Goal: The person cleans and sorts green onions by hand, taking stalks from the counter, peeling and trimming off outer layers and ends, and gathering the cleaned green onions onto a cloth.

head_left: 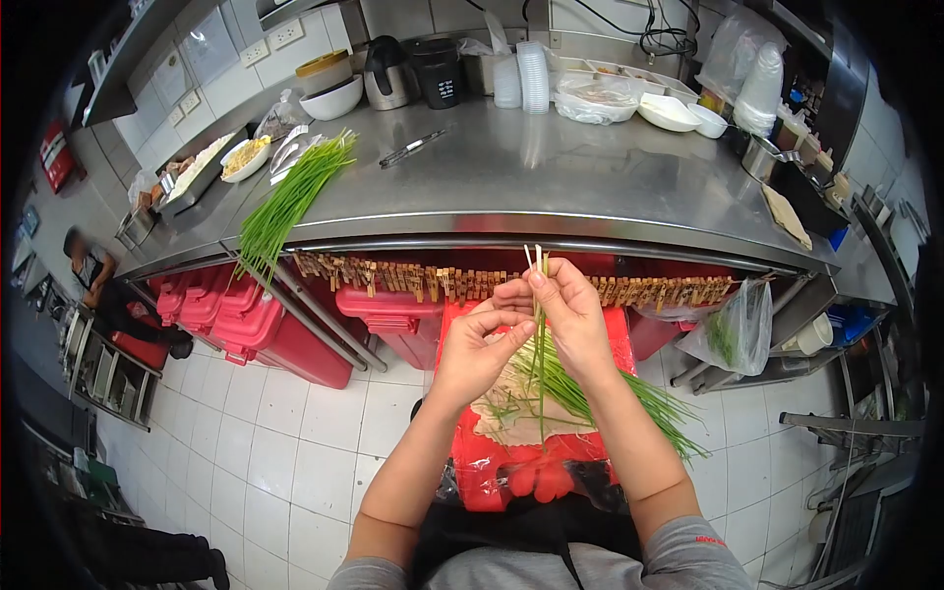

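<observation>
A few long green chives hang upright in front of me, their white ends pointing up. My right hand pinches them near the white ends between thumb and fingers. Lower down, the thumb and fingers of my left hand close on the same stalks. Beneath both hands, a loose pile of chives lies across a beige sheet on red plastic over my lap. The pile's near part is partly hidden by my right forearm.
A steel counter stands ahead, with a chive bundle and a pen on it. Wooden clothespins line a rail under its edge. Red bins stand below. A plastic bag hangs right. Another person sits far left.
</observation>
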A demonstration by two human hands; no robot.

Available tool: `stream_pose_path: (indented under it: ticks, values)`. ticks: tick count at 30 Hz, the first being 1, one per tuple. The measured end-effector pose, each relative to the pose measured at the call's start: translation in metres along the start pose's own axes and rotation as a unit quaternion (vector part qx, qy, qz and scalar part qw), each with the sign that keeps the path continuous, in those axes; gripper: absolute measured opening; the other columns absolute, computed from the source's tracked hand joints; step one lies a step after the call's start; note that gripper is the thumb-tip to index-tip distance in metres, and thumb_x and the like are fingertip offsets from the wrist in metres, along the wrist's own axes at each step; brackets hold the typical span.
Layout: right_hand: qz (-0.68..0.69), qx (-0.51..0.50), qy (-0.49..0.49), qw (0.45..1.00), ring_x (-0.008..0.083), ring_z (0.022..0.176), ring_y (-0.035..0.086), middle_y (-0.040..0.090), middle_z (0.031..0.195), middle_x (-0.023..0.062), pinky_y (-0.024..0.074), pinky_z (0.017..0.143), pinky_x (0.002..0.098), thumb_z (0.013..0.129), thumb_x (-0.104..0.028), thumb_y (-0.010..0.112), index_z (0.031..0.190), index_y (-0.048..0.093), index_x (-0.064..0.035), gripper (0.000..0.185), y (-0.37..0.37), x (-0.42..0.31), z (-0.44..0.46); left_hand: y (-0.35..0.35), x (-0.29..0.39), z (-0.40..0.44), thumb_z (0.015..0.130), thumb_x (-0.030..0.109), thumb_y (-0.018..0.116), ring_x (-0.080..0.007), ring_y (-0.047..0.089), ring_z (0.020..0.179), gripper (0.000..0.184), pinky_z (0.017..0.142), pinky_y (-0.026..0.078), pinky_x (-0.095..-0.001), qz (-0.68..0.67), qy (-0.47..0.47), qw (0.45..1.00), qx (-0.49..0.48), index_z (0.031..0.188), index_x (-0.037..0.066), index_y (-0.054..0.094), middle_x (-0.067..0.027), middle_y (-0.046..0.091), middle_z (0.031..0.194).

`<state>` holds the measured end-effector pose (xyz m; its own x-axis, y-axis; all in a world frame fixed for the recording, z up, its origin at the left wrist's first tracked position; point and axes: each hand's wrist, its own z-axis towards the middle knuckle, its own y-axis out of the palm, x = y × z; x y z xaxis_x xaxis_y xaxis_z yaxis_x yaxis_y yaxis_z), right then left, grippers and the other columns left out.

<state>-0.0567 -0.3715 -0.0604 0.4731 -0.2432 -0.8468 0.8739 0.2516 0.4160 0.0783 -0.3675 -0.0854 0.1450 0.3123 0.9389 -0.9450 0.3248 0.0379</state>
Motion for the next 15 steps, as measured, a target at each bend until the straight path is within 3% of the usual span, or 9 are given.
stream_pose_path:
  ticks: [3,9,15]
  values:
    - [-0.045,-0.005,-0.013,0.999,0.0152,0.077,0.063,0.063,0.087,0.0123,0.0512,0.070,0.0263,0.098,-0.016,0.042,0.092,0.048,-0.0023,0.016,-0.004,0.000,0.002,-0.001,0.000,0.000,0.080,0.007,0.068,-0.0173,0.057,0.098,0.012,0.088,0.042,-0.0296,0.008,0.014,1.000,0.013,0.090,0.000,0.068,-0.0093,0.060,0.103]
    - [-0.303,0.009,-0.087,0.949,0.0144,0.068,0.055,0.056,0.074,0.0067,0.0459,0.062,0.0288,0.097,-0.019,0.042,0.094,0.044,-0.0032,0.017,-0.008,0.011,0.002,0.003,-0.005,-0.003,0.079,0.007,0.069,-0.0168,0.056,0.096,0.010,0.086,0.043,-0.0291,0.041,0.004,0.999,0.030,0.087,0.000,0.068,-0.0082,0.060,0.099]
    - [-0.375,0.013,-0.060,0.925,0.0213,0.071,0.055,0.053,0.075,0.0109,0.0444,0.066,0.0341,0.098,-0.023,0.041,0.096,0.044,-0.0029,0.020,-0.005,0.006,-0.001,0.003,-0.009,-0.004,0.079,0.007,0.068,-0.0153,0.055,0.091,0.009,0.082,0.043,-0.0283,0.057,0.008,0.997,0.043,0.084,-0.001,0.067,-0.0063,0.058,0.093]
